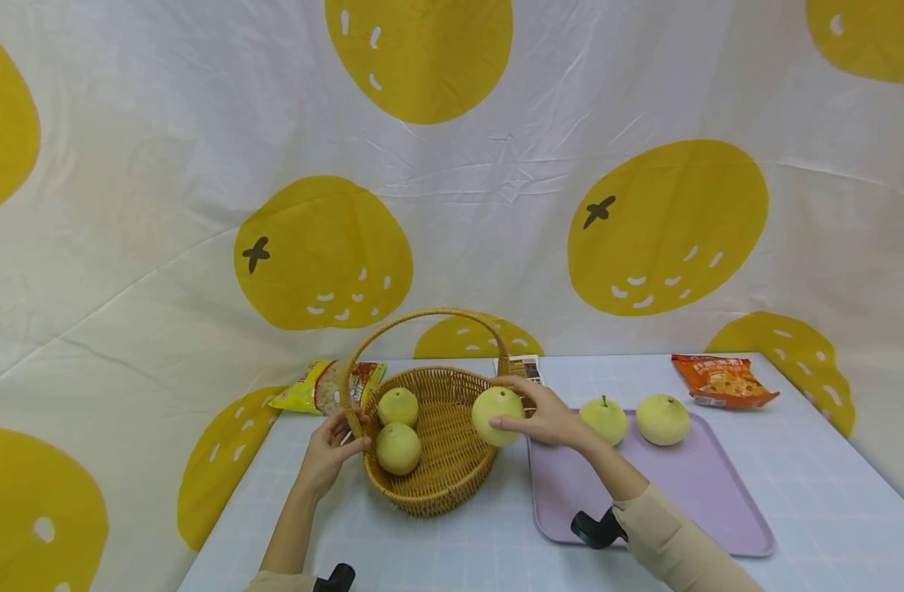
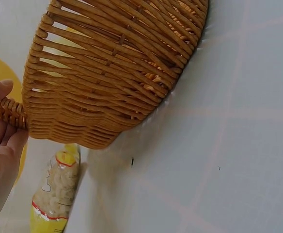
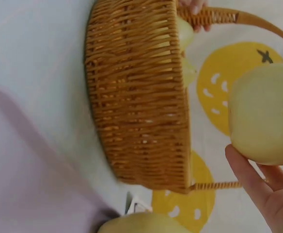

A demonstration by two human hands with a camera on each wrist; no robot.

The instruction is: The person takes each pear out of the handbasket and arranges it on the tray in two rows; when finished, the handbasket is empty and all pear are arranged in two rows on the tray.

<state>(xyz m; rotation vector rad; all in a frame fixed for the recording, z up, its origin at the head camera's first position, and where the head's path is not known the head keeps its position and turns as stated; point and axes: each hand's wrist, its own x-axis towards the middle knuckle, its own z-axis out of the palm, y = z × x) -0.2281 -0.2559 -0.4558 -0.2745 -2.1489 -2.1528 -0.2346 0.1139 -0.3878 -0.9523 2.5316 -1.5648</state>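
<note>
A wicker basket (image 1: 437,493) with a tall arched handle stands on the table, two pale yellow pears (image 1: 398,449) at the left inside it. My left hand (image 1: 326,452) holds the foot of the handle on that side; in the left wrist view its thumb and fingers wrap the handle (image 2: 8,114). Over the basket's right rim, my right hand (image 1: 544,415) grips another pear (image 1: 494,418). The right wrist view shows this pear (image 3: 265,114) raised above the rim. To the right, two more pears (image 1: 662,420) sit at the back of a purple tray (image 1: 659,501).
Behind the basket at the left lies a yellow snack bag (image 1: 304,390). An orange-red snack bag (image 1: 724,381) is at the table's back right. A small printed packet (image 1: 528,367) lies partly hidden behind the basket. A fruit-patterned curtain (image 1: 481,247) hangs along the back edge.
</note>
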